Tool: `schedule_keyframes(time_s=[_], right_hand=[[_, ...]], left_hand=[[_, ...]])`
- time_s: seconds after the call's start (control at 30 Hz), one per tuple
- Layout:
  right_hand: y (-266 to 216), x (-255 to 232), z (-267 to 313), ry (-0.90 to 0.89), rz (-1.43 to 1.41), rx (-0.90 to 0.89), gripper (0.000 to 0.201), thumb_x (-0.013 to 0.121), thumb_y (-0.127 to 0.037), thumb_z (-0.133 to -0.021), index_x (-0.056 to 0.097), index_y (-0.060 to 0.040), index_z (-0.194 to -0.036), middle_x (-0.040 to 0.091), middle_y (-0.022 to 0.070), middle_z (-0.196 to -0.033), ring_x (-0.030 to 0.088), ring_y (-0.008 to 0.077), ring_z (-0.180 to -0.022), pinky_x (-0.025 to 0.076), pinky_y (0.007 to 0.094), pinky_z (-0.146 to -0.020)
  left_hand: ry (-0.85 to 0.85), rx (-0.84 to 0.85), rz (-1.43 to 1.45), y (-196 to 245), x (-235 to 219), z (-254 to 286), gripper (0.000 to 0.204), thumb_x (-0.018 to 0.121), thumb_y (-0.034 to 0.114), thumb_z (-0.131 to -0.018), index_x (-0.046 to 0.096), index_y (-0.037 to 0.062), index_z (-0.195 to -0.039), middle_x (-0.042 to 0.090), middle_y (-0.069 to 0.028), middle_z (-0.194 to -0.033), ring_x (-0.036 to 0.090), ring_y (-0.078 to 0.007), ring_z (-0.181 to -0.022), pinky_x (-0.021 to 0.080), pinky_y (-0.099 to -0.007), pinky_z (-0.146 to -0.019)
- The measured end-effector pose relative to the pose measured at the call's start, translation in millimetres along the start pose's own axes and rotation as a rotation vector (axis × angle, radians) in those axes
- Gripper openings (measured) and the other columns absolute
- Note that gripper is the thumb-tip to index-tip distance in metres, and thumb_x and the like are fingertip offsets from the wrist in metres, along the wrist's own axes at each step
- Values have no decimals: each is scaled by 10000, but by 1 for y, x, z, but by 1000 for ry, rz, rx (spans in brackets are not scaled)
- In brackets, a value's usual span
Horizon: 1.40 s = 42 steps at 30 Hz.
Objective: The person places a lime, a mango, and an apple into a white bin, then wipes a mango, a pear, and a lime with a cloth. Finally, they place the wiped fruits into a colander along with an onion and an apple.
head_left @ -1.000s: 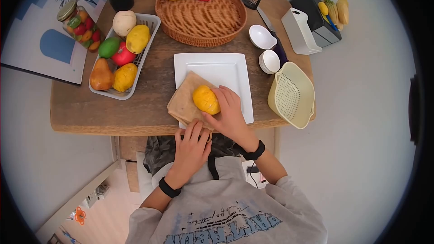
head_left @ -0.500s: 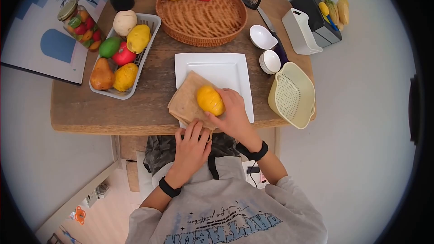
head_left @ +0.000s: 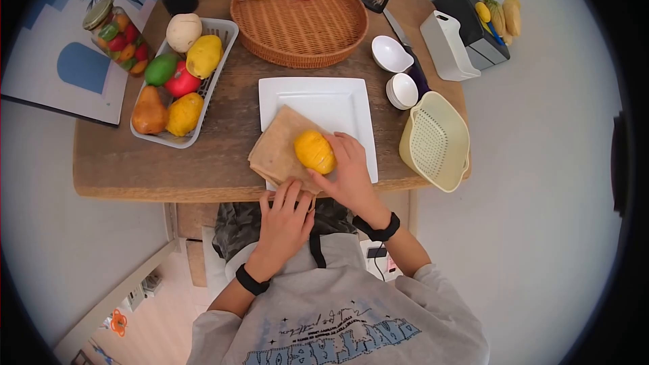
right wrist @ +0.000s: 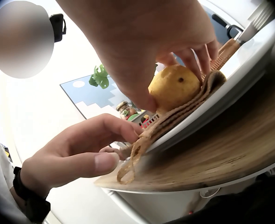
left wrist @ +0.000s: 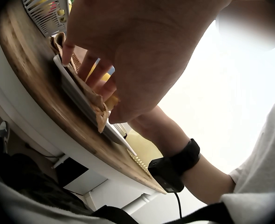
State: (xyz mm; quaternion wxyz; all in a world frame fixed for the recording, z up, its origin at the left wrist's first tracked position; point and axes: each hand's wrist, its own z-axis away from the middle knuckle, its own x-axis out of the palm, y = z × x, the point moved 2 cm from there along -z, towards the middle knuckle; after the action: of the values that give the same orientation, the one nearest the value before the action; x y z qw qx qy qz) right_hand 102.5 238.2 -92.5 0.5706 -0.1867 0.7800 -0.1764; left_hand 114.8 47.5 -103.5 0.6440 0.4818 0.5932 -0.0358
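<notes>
Frame centre: I see right hand (head_left: 349, 174) curled round yellow fruit (head_left: 314, 151), presumably steadying it on folded brown cloth (head_left: 278, 145). Left hand (head_left: 287, 220), fingers loose, touches cloth's near edge, likely anchoring it. White square plate (head_left: 368, 128) underneath. Upper left: grey basket (head_left: 213, 85) holds mixed fruit.

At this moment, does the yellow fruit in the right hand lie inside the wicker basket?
No, the yellow fruit sits on the folded brown cloth, held by the right hand.

Right grip (head_left: 350, 176) curled, left grip (head_left: 284, 222) relaxed
</notes>
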Motion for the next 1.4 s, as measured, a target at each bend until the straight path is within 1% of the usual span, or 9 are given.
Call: schedule_keyframes(time_s=[0.23, 0.33, 0.43, 0.63, 0.73, 0.83, 1.03, 1.23, 1.4], right_hand=[[1, 14, -5, 36, -31, 5, 725, 855, -271, -800, 551, -1, -1400, 574, 230, -1339, 530, 435, -1280, 419, 499, -1089], [-9, 11, -6, -30, -83, -30, 744, 861, -267, -787, 549, -2, -1408, 570, 224, -1343, 534, 430, -1281, 422, 498, -1091], [-13, 9, -1, -33, -70, -35, 743, 856, -252, -776, 557, 5, -1405, 582, 211, -1314, 530, 422, -1285, 416, 504, -1094], [0, -2, 3, -40, 1, -4, 722, 844, -269, -803, 556, 9, -1404, 590, 218, -1317, 525, 420, -1295, 415, 500, -1098], [4, -2, 1, -13, 30, 36, 729, 861, -293, -806, 557, 7, -1397, 593, 239, -1334, 536, 431, -1291, 420, 505, -1099], [4, 1, 2, -16, -12, 55, 734, 865, -288, -802, 554, 8, -1397, 590, 241, -1336, 536, 432, -1288, 420, 508, -1097], [-5, 1, 14, -46, -61, -6, 731, 857, -268, -806, 547, 18, -1403, 583, 226, -1330, 520, 432, -1297, 415, 508, -1100], [2, 0, 9, 9, 3, 8, 733, 857, -258, -803, 544, 14, -1408, 583, 221, -1334, 521, 427, -1303, 418, 512, -1100], [-1, 8, 6, 31, -28, -11, 733, 858, -263, -805, 545, 14, -1407, 584, 223, -1330, 524, 428, -1300, 421, 512, -1097]], left_hand=[[-9, -2, -4, 0, 2, 0, 412, 747, 189, -865, 632, 47, -1235, 531, -168, -1437, 464, -320, -1395, 339, -536, -1078], [17, 10, -26, 1, 0, -1, 443, 743, 195, -871, 623, 62, -1276, 550, -152, -1400, 482, -303, -1386, 359, -542, -1055], [-1, 2, -12, -1, 2, 0, 469, 746, 190, -864, 623, 57, -1297, 530, -168, -1438, 465, -317, -1396, 338, -537, -1078], [-5, -2, 3, -1, 1, 0, 412, 741, 189, -870, 626, 56, -1243, 537, -161, -1421, 470, -322, -1387, 338, -537, -1078], [-7, -7, 5, -1, 0, 0, 389, 739, 190, -873, 626, 55, -1221, 539, -160, -1415, 474, -324, -1382, 339, -537, -1077], [-1, 0, 6, -2, 2, 0, 391, 738, 188, -873, 629, 54, -1223, 538, -163, -1415, 475, -323, -1381, 340, -537, -1076], [14, -2, 7, 0, 0, -1, 385, 737, 185, -872, 634, 49, -1216, 544, -166, -1401, 477, -328, -1379, 342, -536, -1078], [4, 0, 11, 0, 0, -1, 385, 735, 190, -876, 631, 52, -1220, 544, -170, -1394, 477, -332, -1376, 342, -538, -1077], [8, 0, 11, 0, 0, -1, 382, 733, 189, -880, 623, 57, -1220, 540, -170, -1396, 473, -330, -1378, 342, -534, -1078]])
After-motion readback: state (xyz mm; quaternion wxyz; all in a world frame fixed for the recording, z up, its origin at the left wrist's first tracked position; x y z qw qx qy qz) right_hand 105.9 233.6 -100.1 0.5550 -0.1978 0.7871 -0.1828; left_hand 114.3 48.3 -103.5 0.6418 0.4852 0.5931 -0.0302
